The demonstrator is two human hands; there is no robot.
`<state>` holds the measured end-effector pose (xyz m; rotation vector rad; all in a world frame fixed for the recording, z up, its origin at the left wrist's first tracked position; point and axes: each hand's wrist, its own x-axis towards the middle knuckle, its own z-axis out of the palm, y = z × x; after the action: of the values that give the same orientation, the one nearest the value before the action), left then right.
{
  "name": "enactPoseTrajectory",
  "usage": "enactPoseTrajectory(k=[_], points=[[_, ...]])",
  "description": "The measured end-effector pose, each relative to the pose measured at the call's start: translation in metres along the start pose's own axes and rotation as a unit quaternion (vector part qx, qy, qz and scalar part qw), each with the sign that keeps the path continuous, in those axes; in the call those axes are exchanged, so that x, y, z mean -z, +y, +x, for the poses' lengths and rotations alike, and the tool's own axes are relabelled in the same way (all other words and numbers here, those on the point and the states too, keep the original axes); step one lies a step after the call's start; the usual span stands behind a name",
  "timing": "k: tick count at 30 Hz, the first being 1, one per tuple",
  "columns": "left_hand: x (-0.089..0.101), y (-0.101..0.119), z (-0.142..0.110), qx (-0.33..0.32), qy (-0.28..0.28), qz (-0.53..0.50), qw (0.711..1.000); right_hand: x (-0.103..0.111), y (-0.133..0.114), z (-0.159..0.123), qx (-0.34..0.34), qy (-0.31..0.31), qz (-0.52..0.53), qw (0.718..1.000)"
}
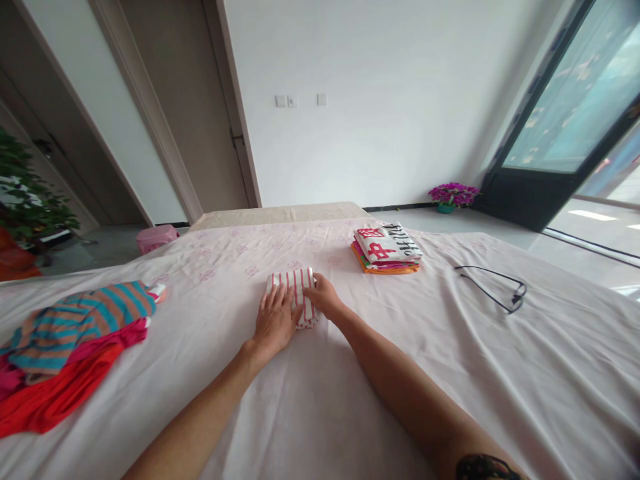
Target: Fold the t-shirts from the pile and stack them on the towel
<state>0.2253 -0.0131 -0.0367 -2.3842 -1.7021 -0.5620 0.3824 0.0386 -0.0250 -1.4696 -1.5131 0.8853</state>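
A folded white cloth with red stripes (303, 279) lies as a small rectangle on the pale sheet (320, 407), in the middle of the view. My left hand (278, 313) rests flat on its left side, fingers stretched out and pointing away from me. At the right edge, my right hand (326, 297) grips the cloth, thumb on top and fingers curled around the side, partly hidden. To the right of it is a neat stack of folded clothes (387, 250), topped by a white piece with red and black lettering.
A loose heap of clothes (85, 327), striped and red, lies at the left. Black-framed glasses (517, 293) rest on the sheet at the right. Beyond stand a pink stool (156, 238) and a pot of purple flowers (453, 195) by the white wall (380, 120).
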Motion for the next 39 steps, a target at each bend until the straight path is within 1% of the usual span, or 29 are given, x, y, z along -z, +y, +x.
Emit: enactPoseTrajectory(k=[3, 5, 7, 9, 11, 12, 14, 15, 16, 18, 20, 22, 25, 27, 30, 32, 34, 36, 38, 39], points=[[-0.001, 0.008, -0.003, 0.004, -0.003, 0.014, 1.000, 0.004, 0.002, 0.000, 0.007, 0.014, -0.056, 0.998], [-0.001, 0.011, -0.004, 0.016, -0.009, 0.002, 1.000, 0.009, 0.000, -0.002, 0.013, 0.013, -0.107, 0.994], [0.001, 0.010, -0.003, 0.023, -0.021, -0.040, 0.999, 0.014, -0.006, -0.005, 0.016, 0.019, -0.171, 0.985], [0.005, 0.004, 0.001, 0.026, -0.030, -0.119, 0.992, 0.018, -0.016, -0.011, 0.034, 0.044, -0.244, 0.968], [0.012, -0.007, 0.006, 0.053, -0.014, -0.209, 0.976, 0.018, -0.027, -0.020, 0.081, 0.062, -0.301, 0.948], [0.016, -0.013, 0.010, 0.076, 0.004, -0.247, 0.966, 0.016, -0.033, -0.025, 0.112, 0.059, -0.319, 0.939], [0.022, -0.026, 0.020, 0.122, 0.043, -0.289, 0.948, 0.010, -0.041, -0.034, 0.167, 0.028, -0.337, 0.926], [0.024, -0.032, 0.026, 0.134, 0.056, -0.294, 0.945, 0.005, -0.043, -0.039, 0.189, 0.005, -0.343, 0.920], [0.024, -0.037, 0.032, 0.138, 0.059, -0.291, 0.945, 0.000, -0.043, -0.043, 0.208, -0.015, -0.350, 0.913], [0.021, -0.043, 0.043, 0.135, 0.049, -0.278, 0.950, -0.008, -0.039, -0.048, 0.234, -0.051, -0.364, 0.900], [0.013, -0.046, 0.051, 0.123, 0.028, -0.265, 0.956, -0.013, -0.031, -0.051, 0.241, -0.081, -0.372, 0.893], [0.003, -0.044, 0.054, 0.106, 0.008, -0.258, 0.960, -0.014, -0.021, -0.050, 0.241, -0.104, -0.375, 0.889], [-0.011, -0.041, 0.049, 0.089, -0.012, -0.231, 0.969, -0.008, -0.009, -0.049, 0.257, -0.124, -0.381, 0.879], [-0.016, -0.041, 0.044, 0.083, -0.027, -0.175, 0.981, -0.001, -0.005, -0.050, 0.265, -0.134, -0.383, 0.875], [-0.018, -0.042, 0.040, 0.066, -0.057, -0.079, 0.993, 0.009, -0.002, -0.054, 0.258, -0.134, -0.378, 0.879], [-0.016, -0.042, 0.040, 0.059, -0.073, -0.050, 0.994, 0.014, 0.000, -0.058, 0.249, -0.131, -0.378, 0.882], [-0.013, -0.040, 0.040, 0.062, -0.072, -0.027, 0.995, 0.018, 0.002, -0.060, 0.239, -0.131, -0.382, 0.883], [-0.010, -0.035, 0.037, 0.060, -0.048, 0.000, 0.997, 0.022, 0.002, -0.061, 0.229, -0.132, -0.383, 0.885], [-0.007, -0.028, 0.030, 0.039, -0.022, 0.014, 0.999, 0.026, -0.001, -0.058, 0.226, -0.139, -0.379, 0.887], [-0.007, -0.025, 0.024, 0.022, -0.018, 0.012, 1.000, 0.028, -0.004, -0.055, 0.223, -0.144, -0.376, 0.888]])
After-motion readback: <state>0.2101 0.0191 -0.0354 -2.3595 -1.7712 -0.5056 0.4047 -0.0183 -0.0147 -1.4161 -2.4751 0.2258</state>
